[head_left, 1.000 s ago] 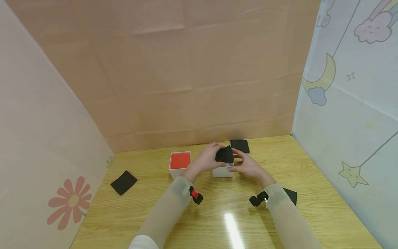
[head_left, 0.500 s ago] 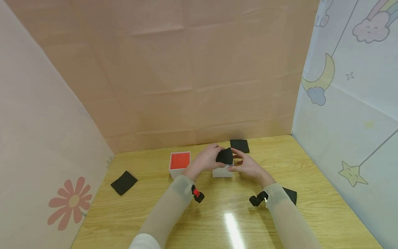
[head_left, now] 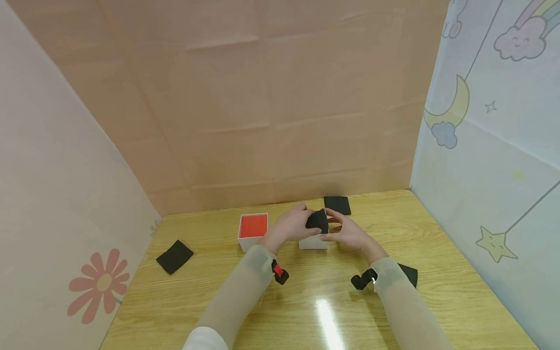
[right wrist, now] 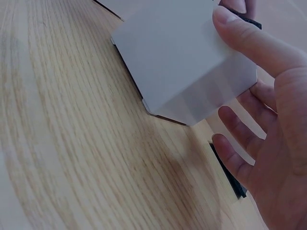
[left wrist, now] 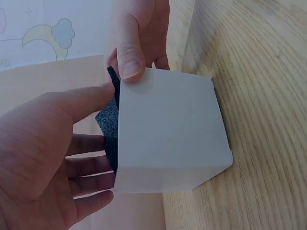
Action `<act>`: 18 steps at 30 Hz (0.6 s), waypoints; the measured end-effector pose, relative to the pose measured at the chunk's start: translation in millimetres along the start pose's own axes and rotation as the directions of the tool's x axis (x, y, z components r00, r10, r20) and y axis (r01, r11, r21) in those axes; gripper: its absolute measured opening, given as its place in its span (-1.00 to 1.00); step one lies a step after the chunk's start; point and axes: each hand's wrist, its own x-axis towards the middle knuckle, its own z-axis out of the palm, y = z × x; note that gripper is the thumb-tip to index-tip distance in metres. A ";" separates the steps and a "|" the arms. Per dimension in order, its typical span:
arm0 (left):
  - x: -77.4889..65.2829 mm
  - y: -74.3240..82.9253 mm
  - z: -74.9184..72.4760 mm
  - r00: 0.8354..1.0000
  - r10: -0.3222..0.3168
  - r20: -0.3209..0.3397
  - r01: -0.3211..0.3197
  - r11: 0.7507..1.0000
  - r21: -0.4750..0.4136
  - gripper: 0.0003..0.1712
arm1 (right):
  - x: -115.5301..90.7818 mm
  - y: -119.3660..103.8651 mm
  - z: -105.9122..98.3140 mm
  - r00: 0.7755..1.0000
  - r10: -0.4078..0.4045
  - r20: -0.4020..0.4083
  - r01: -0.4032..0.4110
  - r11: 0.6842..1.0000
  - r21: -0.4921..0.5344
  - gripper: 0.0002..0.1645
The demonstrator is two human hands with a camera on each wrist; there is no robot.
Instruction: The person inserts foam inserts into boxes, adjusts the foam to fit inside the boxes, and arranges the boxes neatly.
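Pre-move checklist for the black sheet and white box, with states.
1. Black square foam sheet pinched by left hand: ok.
2. White cube-shaped cardboard box gripped by right hand: ok.
3. Box upright on yellowish wood-grain table: ok.
4. Sheet fully below box rim: not ok, part sticks out.
5. Box floor clear: cannot tell, hidden.
6. White square red-topped box standing apart: ok.

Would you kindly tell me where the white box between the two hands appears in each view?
Head: the white box sits right of centre, below mid-height, between the left hand and the right hand.
Left wrist: the white box fills the middle, slightly right of centre.
Right wrist: the white box is at the top, around the middle, partly behind the right thumb.
Shared landmark: the right thumb, against the box in all three.
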 end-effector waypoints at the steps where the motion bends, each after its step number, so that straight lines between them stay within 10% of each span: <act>1: 0.4 1.1 0.5 1.000 0.001 -0.005 -0.001 1.000 0.008 -0.21 | -0.3 0.0 -0.4 1.000 -0.002 0.001 0.002 1.000 0.000 0.27; 18: 10.3 17.9 6.4 0.995 -0.057 -0.084 0.069 0.986 0.150 -0.36 | -1.0 -1.7 -1.2 1.000 0.004 -0.007 -0.004 1.000 0.000 0.25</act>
